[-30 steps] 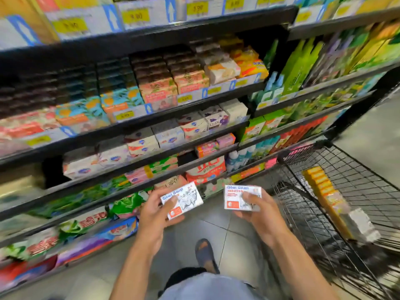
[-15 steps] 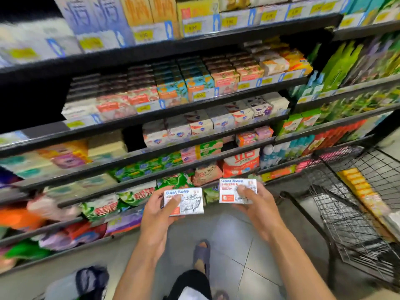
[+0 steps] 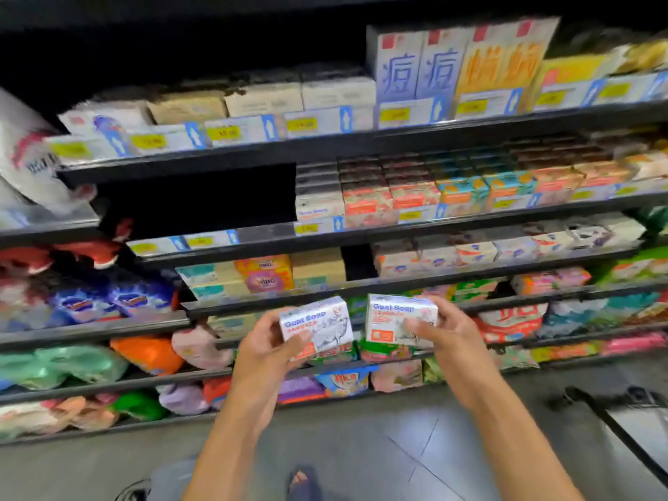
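Cardboard soap box (image 3: pixel 318 329) gripped in left hand (image 3: pixel 267 350); second soap box (image 3: pixel 399 320) gripped in right hand (image 3: pixel 444 332). Both side by side, apart, before shelf (image 3: pixel 289 301). Change: hands raised, cart (image 3: pixel 614 424) slid to right edge. Likely comparing or reshelving, not carting.
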`<move>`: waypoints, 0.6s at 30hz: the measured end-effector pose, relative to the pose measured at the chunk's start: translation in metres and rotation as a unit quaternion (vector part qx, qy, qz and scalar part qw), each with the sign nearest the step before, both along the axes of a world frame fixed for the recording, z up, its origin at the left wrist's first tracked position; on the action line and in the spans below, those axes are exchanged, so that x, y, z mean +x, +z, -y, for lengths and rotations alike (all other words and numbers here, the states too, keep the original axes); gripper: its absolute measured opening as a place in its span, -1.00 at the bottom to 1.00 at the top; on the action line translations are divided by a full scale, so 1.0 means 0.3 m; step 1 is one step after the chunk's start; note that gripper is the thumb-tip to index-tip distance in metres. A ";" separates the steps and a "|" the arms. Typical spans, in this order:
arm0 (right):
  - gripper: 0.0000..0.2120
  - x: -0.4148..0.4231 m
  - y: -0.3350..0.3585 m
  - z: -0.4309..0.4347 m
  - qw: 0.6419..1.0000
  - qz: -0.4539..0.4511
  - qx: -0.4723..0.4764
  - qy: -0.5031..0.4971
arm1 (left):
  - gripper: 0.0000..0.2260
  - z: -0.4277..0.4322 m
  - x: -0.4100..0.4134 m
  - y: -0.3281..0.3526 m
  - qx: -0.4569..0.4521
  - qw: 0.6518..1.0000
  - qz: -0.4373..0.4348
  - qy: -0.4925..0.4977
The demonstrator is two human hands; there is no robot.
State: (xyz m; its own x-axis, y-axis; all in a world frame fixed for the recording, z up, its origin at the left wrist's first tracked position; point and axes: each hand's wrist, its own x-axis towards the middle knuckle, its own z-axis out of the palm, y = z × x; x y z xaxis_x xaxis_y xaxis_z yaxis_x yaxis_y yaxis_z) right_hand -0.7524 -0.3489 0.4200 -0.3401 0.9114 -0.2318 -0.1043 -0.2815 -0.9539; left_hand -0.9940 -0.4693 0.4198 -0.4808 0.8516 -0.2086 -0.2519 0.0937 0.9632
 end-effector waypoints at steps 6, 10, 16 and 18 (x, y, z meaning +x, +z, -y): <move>-0.62 -0.303 0.050 -0.043 1.000 0.005 0.026 -0.001 | -0.56 -0.064 -0.322 0.121 0.018 0.999 -0.050 -0.013; -0.62 -0.428 0.085 -0.043 0.999 0.000 0.031 -0.034 | -0.60 -0.123 -0.463 0.167 0.027 0.995 -0.094 -0.030; -0.63 -0.525 0.116 -0.054 0.998 0.011 0.050 -0.039 | -0.72 -0.201 -0.579 0.189 0.035 0.992 -0.105 -0.064; -0.62 -0.538 0.119 -0.068 0.998 0.014 0.054 -0.037 | -0.72 -0.231 -0.608 0.194 0.037 0.991 -0.109 -0.061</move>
